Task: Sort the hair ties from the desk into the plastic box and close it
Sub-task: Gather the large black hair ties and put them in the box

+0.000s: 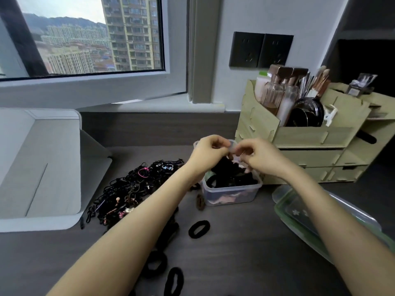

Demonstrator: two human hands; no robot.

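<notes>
Sprawling hair ties (128,189), dark desk (235,242), window (85,39)

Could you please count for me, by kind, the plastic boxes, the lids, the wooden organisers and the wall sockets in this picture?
Plastic box: 1
Lid: 1
Wooden organiser: 1
Wall sockets: 2
Total: 5

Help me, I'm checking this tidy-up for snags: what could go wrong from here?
1. The box already looks heaped with dark ties, so the lid may not close once the pile on the desk goes in.
2. The right forearm lies over the lid and could shove it.
3. The small item pinched between the left hand and right hand, hard to identify, could drop outside the box.
</notes>
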